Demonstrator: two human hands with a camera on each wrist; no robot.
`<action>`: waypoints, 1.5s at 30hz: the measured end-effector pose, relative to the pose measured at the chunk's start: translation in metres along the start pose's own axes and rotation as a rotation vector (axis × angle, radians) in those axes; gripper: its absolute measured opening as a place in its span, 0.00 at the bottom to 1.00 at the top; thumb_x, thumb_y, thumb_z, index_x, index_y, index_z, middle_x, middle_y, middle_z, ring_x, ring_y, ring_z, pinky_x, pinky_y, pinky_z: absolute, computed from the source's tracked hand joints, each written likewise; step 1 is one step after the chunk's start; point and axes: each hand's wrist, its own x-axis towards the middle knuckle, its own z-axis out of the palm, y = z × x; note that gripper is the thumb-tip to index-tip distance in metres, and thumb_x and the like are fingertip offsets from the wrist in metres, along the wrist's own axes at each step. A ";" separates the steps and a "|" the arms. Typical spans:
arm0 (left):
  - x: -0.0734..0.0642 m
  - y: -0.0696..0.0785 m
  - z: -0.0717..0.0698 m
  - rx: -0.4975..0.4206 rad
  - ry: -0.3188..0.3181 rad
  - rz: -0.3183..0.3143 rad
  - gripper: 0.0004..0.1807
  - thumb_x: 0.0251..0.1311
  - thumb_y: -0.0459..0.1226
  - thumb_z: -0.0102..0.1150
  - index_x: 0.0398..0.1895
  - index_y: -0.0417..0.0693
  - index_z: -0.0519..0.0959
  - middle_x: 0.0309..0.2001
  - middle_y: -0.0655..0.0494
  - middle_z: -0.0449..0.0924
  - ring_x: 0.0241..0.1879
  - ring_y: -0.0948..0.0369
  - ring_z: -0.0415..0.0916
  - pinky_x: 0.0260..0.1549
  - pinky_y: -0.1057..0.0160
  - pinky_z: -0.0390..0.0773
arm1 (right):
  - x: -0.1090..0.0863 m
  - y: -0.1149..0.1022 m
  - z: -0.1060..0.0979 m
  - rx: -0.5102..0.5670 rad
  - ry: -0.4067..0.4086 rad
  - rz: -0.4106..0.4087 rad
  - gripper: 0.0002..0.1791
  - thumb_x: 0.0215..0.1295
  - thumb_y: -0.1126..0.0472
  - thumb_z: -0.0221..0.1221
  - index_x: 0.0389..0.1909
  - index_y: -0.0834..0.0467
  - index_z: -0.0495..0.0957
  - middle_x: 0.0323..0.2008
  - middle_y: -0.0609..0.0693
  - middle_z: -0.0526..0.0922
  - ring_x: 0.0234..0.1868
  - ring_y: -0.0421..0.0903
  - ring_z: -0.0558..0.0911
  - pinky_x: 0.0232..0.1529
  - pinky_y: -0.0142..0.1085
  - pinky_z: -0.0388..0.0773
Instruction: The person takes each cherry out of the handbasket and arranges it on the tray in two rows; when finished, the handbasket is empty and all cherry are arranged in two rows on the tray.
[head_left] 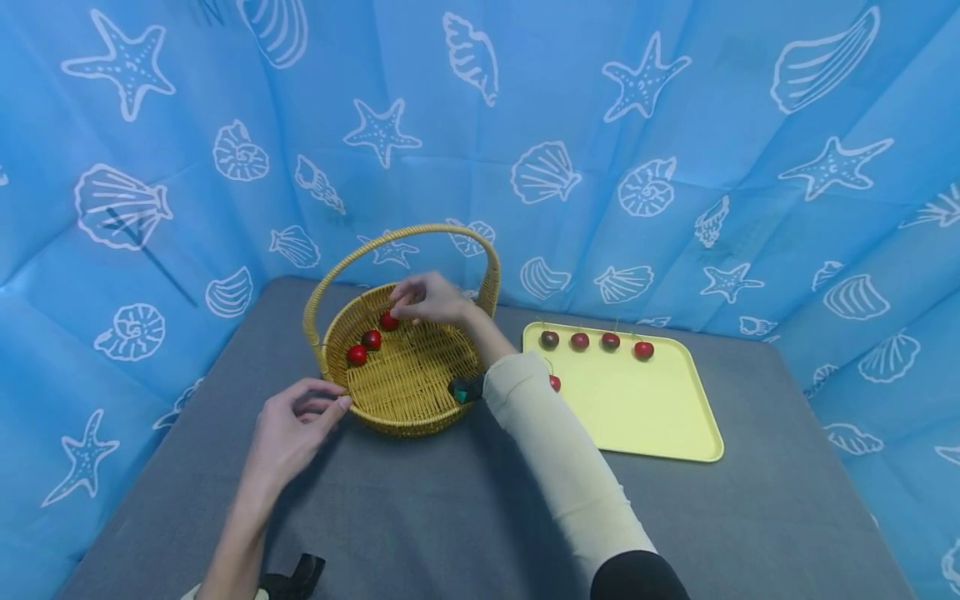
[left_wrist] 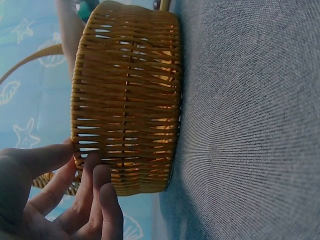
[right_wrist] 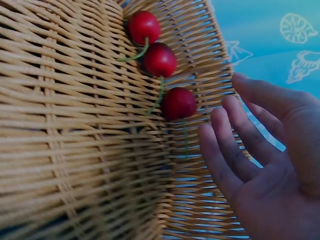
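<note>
A yellow wicker basket [head_left: 408, 421] with a tall arched handle [head_left: 408, 231] stands on the grey cloth. Thumb and fingers of my left hand [head_left: 294, 429] pinch its near-left rim, fingertips lying along the woven wall in the left wrist view. Inside, three red cherries with green stems line the left and back wall: one nearest me [head_left: 357, 355], a middle one [head_left: 371, 339] and a third [head_left: 389, 321]. My right hand [head_left: 435, 300] is over the back of the basket beside the third cherry [right_wrist: 179, 104]; the right wrist view shows its fingers loosely bent, holding nothing.
Right of the basket lies a pale yellow tray [head_left: 652, 417]. Several cherries stand in a row along its far edge, among them a bright red one [head_left: 643, 350]. Another cherry [head_left: 555, 382] is partly hidden by the right sleeve. A blue seashell-print curtain [head_left: 465, 125] hangs behind.
</note>
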 end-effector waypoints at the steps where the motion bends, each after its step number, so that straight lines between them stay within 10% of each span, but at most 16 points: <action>1: 0.000 0.000 0.000 -0.004 0.001 0.004 0.17 0.75 0.48 0.68 0.58 0.50 0.85 0.50 0.41 0.92 0.40 0.53 0.91 0.33 0.64 0.83 | 0.000 0.002 0.002 -0.016 -0.005 0.007 0.18 0.77 0.65 0.65 0.61 0.68 0.81 0.52 0.65 0.87 0.57 0.68 0.85 0.56 0.59 0.86; 17: 0.001 0.001 0.002 -0.008 0.002 0.001 0.17 0.75 0.49 0.67 0.58 0.51 0.85 0.51 0.43 0.92 0.43 0.52 0.91 0.34 0.64 0.83 | 0.002 0.027 0.022 -0.018 -0.099 0.066 0.25 0.79 0.64 0.63 0.74 0.54 0.77 0.72 0.56 0.81 0.60 0.54 0.88 0.56 0.42 0.87; 25: 0.002 0.001 0.000 -0.019 -0.021 -0.009 0.19 0.75 0.51 0.67 0.60 0.51 0.84 0.52 0.44 0.91 0.43 0.54 0.90 0.35 0.64 0.84 | 0.001 0.026 0.023 -0.067 -0.090 0.019 0.17 0.73 0.66 0.68 0.60 0.59 0.82 0.67 0.53 0.82 0.71 0.52 0.79 0.74 0.48 0.74; 31: 0.001 0.000 0.000 -0.014 -0.024 -0.019 0.20 0.75 0.52 0.67 0.60 0.51 0.84 0.52 0.45 0.91 0.43 0.54 0.90 0.35 0.64 0.83 | 0.000 0.024 0.024 -0.046 -0.031 0.029 0.14 0.68 0.67 0.73 0.51 0.60 0.82 0.55 0.53 0.84 0.57 0.49 0.81 0.62 0.45 0.80; 36: 0.000 0.001 0.001 0.000 -0.014 -0.017 0.20 0.75 0.52 0.67 0.59 0.51 0.84 0.51 0.45 0.91 0.43 0.54 0.90 0.35 0.64 0.83 | -0.005 0.017 0.016 -0.015 0.016 -0.014 0.10 0.74 0.65 0.69 0.50 0.61 0.79 0.50 0.56 0.82 0.45 0.54 0.83 0.48 0.53 0.87; 45: -0.001 0.001 0.000 0.010 0.000 -0.012 0.19 0.75 0.52 0.67 0.58 0.52 0.84 0.51 0.45 0.92 0.43 0.54 0.90 0.35 0.64 0.83 | -0.021 -0.004 -0.007 0.035 -0.024 -0.060 0.21 0.75 0.68 0.66 0.66 0.67 0.79 0.64 0.62 0.82 0.54 0.73 0.85 0.56 0.63 0.85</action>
